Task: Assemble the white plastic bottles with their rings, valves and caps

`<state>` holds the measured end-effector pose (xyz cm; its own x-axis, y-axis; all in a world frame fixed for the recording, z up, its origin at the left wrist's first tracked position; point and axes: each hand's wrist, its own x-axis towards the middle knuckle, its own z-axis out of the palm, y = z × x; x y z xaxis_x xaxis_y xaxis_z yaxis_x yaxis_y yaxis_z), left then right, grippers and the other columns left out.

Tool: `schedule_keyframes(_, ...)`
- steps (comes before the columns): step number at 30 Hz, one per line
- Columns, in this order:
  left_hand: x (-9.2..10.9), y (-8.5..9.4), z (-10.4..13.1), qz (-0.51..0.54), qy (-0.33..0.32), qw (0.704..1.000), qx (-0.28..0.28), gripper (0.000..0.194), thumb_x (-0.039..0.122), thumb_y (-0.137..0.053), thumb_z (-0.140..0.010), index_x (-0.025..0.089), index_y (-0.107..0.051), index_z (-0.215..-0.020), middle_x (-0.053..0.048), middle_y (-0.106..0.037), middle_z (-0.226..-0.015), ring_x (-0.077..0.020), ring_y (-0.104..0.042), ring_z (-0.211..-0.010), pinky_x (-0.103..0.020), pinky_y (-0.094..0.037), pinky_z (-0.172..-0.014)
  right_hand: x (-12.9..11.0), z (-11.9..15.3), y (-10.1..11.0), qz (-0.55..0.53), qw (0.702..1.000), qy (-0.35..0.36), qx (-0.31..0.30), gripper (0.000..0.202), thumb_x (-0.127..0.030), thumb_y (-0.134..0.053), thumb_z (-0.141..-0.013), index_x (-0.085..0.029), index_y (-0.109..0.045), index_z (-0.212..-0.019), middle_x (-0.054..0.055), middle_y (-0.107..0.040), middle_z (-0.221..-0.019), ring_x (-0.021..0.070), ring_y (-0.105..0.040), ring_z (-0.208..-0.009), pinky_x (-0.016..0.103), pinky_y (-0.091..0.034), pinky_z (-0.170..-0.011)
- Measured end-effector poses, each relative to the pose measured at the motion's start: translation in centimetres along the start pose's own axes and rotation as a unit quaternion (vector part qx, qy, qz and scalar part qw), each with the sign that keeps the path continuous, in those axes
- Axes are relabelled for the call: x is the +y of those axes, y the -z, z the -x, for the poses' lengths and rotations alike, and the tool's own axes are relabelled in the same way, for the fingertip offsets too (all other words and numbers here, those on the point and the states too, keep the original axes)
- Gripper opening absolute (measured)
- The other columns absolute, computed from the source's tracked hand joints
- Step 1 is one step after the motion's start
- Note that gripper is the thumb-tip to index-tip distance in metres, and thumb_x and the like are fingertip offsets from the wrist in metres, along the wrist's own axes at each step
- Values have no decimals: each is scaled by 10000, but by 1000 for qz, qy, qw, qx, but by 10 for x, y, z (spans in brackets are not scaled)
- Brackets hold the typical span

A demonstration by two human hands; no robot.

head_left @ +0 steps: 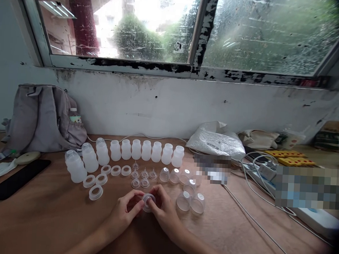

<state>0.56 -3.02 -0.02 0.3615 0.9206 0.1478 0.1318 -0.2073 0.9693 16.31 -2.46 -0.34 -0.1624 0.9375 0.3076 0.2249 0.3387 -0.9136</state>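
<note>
My left hand (125,209) and my right hand (165,209) meet at the table's near middle. Between their fingers is a translucent bottle collar ring (146,198), gripped from both sides, with my right thumb pressing at its opening. Whether a nipple sits inside the ring I cannot make out. Just beyond stand several clear silicone nipples (144,174), tips up. To the left lie several loose collar rings (96,192). Clear dome caps (197,203) stand to the right of my right hand. Behind them runs a row of open frosted baby bottles (136,150).
Three capped bottles (75,167) stand at the left end of the row. A grey backpack (42,116) and a black flat slab (17,179) are farther left. At right lie a silvery bag (216,142), cables (255,220) and a white power strip (318,222).
</note>
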Motion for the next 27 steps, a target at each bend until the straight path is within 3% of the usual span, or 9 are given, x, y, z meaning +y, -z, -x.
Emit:
schedule_keyframes(11, -8, -4, 4, 1, -10, 1000, -10, 250, 363, -493, -810, 165, -528, -958, 16, -549, -619, -106, -536, -545, -217, -455, -532, 3, -4, -2, 5, 1000, -18, -24, 137, -51, -459, -643, -181, -420, -665, -50, -426, -611, 89, -373, -564, 187, -306, -499)
schedule_keyframes(27, -12, -3, 4, -22, 7, 1000, -4, 273, 382, -481, -812, 174, -533, -981, 28, -499, -646, -51, -476, -420, -158, -390, -386, 2, -6, -3, 89, 996, 12, -16, 181, -35, -427, -579, -191, -351, -627, -63, -387, -569, 82, -343, -528, 187, -258, -478)
